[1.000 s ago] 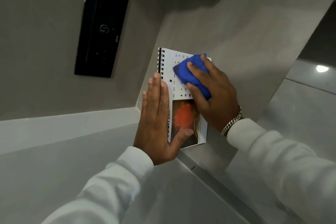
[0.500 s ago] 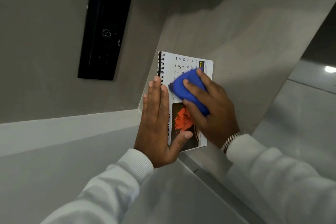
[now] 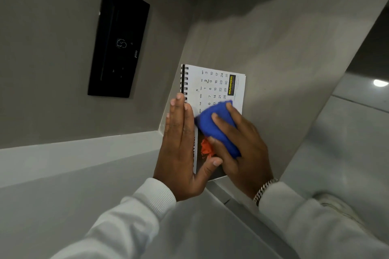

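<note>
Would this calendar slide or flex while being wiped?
The calendar would probably slide: the left hand presses flat on it, apparently steadying it against the cloth. Likely light and bendy, given thin pages on a wire spiral.

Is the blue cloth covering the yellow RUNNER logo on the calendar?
No, the yellow RUNNER logo shows uncovered on the calendar, just beyond the blue cloth that the right hand holds on the page.
</note>
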Action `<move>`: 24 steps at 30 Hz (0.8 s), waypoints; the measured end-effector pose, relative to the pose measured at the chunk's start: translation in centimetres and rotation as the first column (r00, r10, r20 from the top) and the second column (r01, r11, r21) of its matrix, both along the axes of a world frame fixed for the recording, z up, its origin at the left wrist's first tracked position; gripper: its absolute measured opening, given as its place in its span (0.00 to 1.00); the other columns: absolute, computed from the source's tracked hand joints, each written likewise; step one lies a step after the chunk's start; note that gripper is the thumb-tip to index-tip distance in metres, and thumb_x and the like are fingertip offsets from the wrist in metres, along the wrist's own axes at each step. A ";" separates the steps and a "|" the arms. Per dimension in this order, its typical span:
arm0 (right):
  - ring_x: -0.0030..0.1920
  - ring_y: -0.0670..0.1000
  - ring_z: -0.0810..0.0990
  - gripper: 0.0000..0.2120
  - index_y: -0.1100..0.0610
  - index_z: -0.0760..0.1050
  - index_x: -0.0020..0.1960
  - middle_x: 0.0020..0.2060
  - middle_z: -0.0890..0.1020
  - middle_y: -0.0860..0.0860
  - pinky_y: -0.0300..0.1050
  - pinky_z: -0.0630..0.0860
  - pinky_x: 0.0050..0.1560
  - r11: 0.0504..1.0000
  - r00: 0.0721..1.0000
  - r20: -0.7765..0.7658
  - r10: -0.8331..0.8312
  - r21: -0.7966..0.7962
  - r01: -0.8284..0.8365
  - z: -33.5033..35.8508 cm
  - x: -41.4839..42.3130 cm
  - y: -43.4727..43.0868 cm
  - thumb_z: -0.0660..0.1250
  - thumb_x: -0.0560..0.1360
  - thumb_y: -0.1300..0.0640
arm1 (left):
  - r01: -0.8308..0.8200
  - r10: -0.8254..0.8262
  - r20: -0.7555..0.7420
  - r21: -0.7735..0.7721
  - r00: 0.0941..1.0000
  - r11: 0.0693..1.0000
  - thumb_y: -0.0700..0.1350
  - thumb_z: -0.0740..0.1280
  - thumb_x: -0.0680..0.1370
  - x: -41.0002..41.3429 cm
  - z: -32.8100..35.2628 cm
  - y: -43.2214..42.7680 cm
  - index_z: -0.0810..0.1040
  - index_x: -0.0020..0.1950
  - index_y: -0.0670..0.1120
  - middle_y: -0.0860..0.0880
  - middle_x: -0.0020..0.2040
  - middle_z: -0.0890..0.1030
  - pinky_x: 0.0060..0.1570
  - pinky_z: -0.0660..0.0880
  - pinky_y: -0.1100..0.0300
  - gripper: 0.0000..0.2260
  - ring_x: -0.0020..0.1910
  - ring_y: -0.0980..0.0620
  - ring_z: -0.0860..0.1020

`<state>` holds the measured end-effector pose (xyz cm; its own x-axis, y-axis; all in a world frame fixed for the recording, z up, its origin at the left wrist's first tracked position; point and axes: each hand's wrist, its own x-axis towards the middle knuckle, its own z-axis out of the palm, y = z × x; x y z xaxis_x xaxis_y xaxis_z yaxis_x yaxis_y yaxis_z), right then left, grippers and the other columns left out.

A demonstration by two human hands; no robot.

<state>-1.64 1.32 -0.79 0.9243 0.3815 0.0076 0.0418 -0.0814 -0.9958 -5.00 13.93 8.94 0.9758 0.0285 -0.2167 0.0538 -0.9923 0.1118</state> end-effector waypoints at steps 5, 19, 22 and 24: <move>0.67 0.57 0.72 0.22 0.55 0.70 0.68 0.71 0.69 0.57 0.52 0.68 0.67 0.990 0.991 -0.007 -0.135 -0.041 0.135 1.0 5.6 2.1 0.65 0.76 0.52 | 0.017 -0.017 -0.004 0.017 1.000 1.000 0.68 0.52 0.77 -0.1 0.0 0.2 0.37 0.80 0.46 0.50 0.82 0.35 0.78 0.52 0.37 0.42 0.82 0.45 0.41; 0.69 0.53 0.69 0.23 0.50 0.67 0.70 0.73 0.67 0.52 0.58 0.72 0.66 0.992 0.987 -0.116 -0.113 0.039 0.119 0.9 1.8 1.1 0.65 0.76 0.50 | 0.045 -0.046 0.010 0.020 0.999 0.999 0.65 0.49 0.80 -0.1 0.0 0.0 0.37 0.80 0.45 0.48 0.82 0.36 0.81 0.47 0.49 0.39 0.82 0.43 0.42; 0.68 0.54 0.71 0.22 0.51 0.69 0.68 0.72 0.69 0.54 0.54 0.71 0.67 0.981 0.977 -0.090 -0.194 0.005 0.195 1.2 4.5 2.3 0.64 0.76 0.50 | 0.051 -0.051 0.020 0.018 0.999 0.999 0.66 0.49 0.79 -0.3 -0.2 0.2 0.38 0.80 0.45 0.47 0.82 0.36 0.81 0.46 0.50 0.39 0.82 0.42 0.42; 0.68 0.56 0.71 0.22 0.52 0.70 0.68 0.71 0.69 0.55 0.54 0.70 0.67 0.974 0.970 -0.092 -0.226 -0.034 0.224 1.2 5.3 2.7 0.64 0.76 0.50 | 0.042 -0.042 0.021 0.010 0.999 0.999 0.66 0.50 0.79 -0.3 -0.1 0.2 0.38 0.80 0.45 0.48 0.82 0.36 0.80 0.48 0.46 0.39 0.82 0.42 0.42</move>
<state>3.67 3.99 0.37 0.9826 0.1624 -0.0906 -0.0748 -0.1009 -0.9921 -5.26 14.12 8.86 0.9805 -0.0103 -0.1962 0.0101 -0.9947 0.1027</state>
